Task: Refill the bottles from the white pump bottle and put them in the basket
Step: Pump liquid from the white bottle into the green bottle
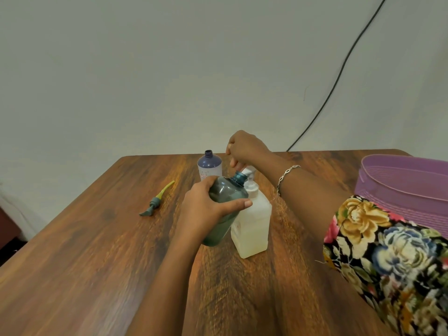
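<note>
Surface: a wooden counter (pixel 97 263), dark brown with strong orange grain, runs from the near edge to the wall (pixel 145 69). The wall is plain, pale grey-green and unmarked apart from a small scratch on the right. A black cable (pixel 338 73) hangs down it from the upper right and drops behind the counter's far edge. A dark shape at the low left edge, off the counter, cannot be identified.

Task items: the white bottle (pixel 254 226) stands upright near the middle of the counter, partly filled with pale liquid. The green bottle (pixel 228 192) is tilted against its left side, open neck up beside the pump (pixel 251 186). A blue bottle (pixel 209 164) stands upright and uncapped just behind them. The purple basket (pixel 400 180) sits at the right edge of the counter, well apart from the bottles; its contents are not visible.

Hands: the left hand (pixel 208 204) grips the green bottle round its shoulder, thumb across the front. The right hand (pixel 244 149) is over the white bottle, fingers curled down onto the pump top; the contact itself is partly hidden. A silver bracelet (pixel 287 173) is on the right wrist, and a floral sleeve (pixel 388 251) covers the upper arm.

Other: a loose pump head (pixel 155 202), grey with a yellow tube, lies flat on the counter to the left of the bottles.
</note>
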